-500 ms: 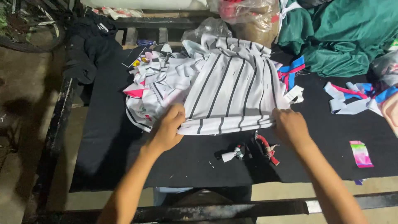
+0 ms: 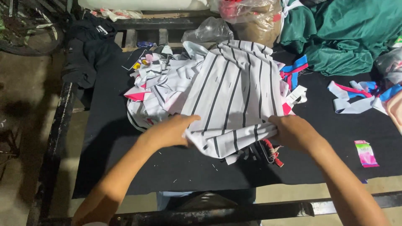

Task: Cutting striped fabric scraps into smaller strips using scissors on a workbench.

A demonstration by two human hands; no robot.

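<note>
My left hand [image 2: 169,132] is gripping the near edge of a white cloth with black stripes [image 2: 234,92], and my right hand [image 2: 293,132] is gripping the same edge on the other side. Both hands are closed on the cloth, with fingers curled into its folds. The striped cloth is lying in the middle of the tabletop [image 2: 109,159], which is wearing a black cover. The edge between my hands is bunching up and lifting a little.

Under the cloth and to its left, a heap of more striped pieces [image 2: 153,90] with pink bits is sitting. Just under my right hand, a small red and white tool [image 2: 272,152] is peeking out from below the cloth; I cannot tell what kind it is.

On the right side of the tabletop, strips of white, pink and blue cloth [image 2: 356,96] are lying apart from my hands. A small pink packet [image 2: 365,153] is lying near the front edge on the right. A big green cloth [image 2: 351,33] is piling up at the far right corner. A dark cloth [image 2: 88,50] is hanging off the far left corner. A clear plastic bag [image 2: 209,30] is sitting behind the striped cloth.
</note>
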